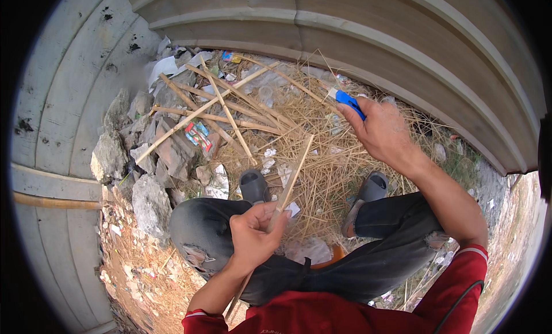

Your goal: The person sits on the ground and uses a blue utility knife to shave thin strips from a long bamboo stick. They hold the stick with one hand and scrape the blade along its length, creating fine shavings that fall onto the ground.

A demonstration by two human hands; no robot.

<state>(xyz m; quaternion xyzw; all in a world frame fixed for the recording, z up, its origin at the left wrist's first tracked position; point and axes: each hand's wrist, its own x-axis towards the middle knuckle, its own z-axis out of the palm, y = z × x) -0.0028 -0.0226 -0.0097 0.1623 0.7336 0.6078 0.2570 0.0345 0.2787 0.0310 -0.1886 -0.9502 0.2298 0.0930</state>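
Observation:
My left hand (255, 233) is closed round a split bamboo strip (298, 166), held over my left knee. The strip slants up to the right past the fingers, and its lower end runs back beside my forearm. Out to the right, my right hand (384, 128) grips a blue utility knife (349, 102), apart from the strip. The knife's tip end points up and left; how far its blade is out is hard to make out. Beyond both hands, several bamboo strips (224, 101) lie crossed in a loose pile on the ground.
Grey rocks (150, 203) stand at the left beside a pale metal wall (63, 121). A ribbed metal sheet (345, 32) curves across the back. Thin shavings (322, 178), paper scraps and wrappers (198, 135) litter the ground around my sandals (375, 185).

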